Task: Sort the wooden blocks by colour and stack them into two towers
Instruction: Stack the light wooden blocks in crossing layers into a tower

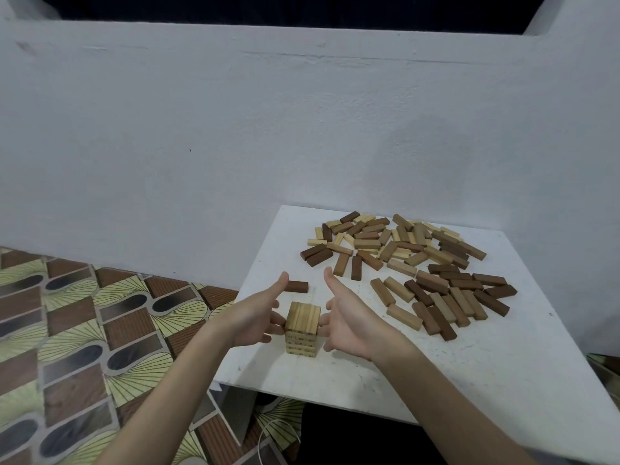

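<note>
Two hands flank a short tower of light blocks [301, 330] that stands near the left, near edge of a white table [436, 374]. The tower is several layers high, and its top layer shows pale blocks lying side by side with their long edges running away from the viewer. The left hand [260, 317] comes in from the left with its thumb raised and pointing toward the far side; its straightened fingertips [279, 319] touch the left face of the tower near the top. The right hand [349, 322] mirrors it from the right, thumb also up, palm turned toward the tower, and its fingertips [324, 321] rest against the tower's right face. Neither hand curls round a block, so both grips are spread flat, pressing lightly on the sides.

Just beyond the left thumb, a single dark block [296, 286] lies flat on the table, apart from the tower. Farther off and to the right, a loose heap of mixed blocks [412, 263] spreads across the far and right part of the table, with dark brown, mid brown and pale pieces lying at all angles, many touching or overlapping.

Behind the table rises a pale plastered wall [235, 129]. To the left of the table, the floor [77, 330] shows patterned tiles in brown, cream and dark grey. A thin white cord [268, 431] loops on the floor below the table's near edge.
</note>
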`<action>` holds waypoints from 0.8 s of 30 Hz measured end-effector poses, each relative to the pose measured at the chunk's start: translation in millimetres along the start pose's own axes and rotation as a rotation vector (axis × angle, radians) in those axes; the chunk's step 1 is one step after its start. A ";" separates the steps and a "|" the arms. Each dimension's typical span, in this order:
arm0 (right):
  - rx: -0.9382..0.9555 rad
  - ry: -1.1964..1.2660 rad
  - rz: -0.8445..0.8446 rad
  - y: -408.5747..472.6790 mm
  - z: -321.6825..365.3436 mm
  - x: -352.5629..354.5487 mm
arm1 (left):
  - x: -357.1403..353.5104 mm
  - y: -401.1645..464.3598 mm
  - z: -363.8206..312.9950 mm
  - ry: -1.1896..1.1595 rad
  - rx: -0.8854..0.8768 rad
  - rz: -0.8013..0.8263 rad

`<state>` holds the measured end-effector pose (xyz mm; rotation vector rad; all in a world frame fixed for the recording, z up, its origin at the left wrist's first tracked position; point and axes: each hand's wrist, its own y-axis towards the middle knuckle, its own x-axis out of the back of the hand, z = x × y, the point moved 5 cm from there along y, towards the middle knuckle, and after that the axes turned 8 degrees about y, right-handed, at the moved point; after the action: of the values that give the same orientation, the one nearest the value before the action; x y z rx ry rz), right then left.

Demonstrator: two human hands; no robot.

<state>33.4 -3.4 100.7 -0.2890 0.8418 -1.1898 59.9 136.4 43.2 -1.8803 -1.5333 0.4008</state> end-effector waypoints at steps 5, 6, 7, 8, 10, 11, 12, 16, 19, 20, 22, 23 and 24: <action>-0.010 -0.022 -0.039 6.7 -2.5 5.0 | 2.6 0.7 -0.2 0.036 -0.013 -0.007; -0.013 -0.027 -0.045 8.4 -3.3 5.8 | 2.6 0.5 -0.3 0.042 -0.014 -0.007; -0.013 -0.030 -0.049 9.6 -3.7 6.3 | 2.5 0.3 -0.1 0.044 -0.013 -0.007; -0.014 -0.033 -0.053 10.8 -4.2 6.9 | 2.4 0.2 0.1 0.045 -0.013 -0.009; -0.010 -0.047 -0.064 15.0 -5.2 8.9 | 2.5 0.2 0.7 0.042 -0.013 -0.015; -0.005 -0.052 -0.070 17.7 -5.9 10.3 | 2.4 -0.1 0.7 0.037 -0.013 -0.017; 0.001 -0.055 -0.078 20.8 -6.5 12.3 | 2.1 -0.5 0.4 0.028 -0.012 -0.017; 0.019 -0.077 -0.087 29.4 -7.6 16.7 | 2.2 0.0 -2.7 -0.012 -0.025 -0.021; 0.019 -0.074 -0.067 29.3 -7.0 14.8 | 2.0 0.0 -5.3 -0.034 -0.035 -0.026; 0.018 -0.070 -0.063 29.0 -6.3 13.8 | 1.6 -0.1 -5.8 -0.036 -0.035 -0.021; 0.014 -0.069 -0.055 28.0 -5.3 12.8 | 0.8 -0.4 -6.2 -0.034 -0.036 -0.013; 0.016 -0.068 -0.053 29.2 -4.9 13.0 | 0.7 -0.4 -6.6 -0.031 -0.036 -0.014; 0.017 -0.072 -0.051 30.5 -4.7 13.2 | 1.1 -0.3 -6.9 -0.029 -0.036 -0.021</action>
<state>53.0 -2.7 73.4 -0.3394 0.7655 -1.2262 64.3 135.4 48.6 -1.8923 -1.5876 0.3956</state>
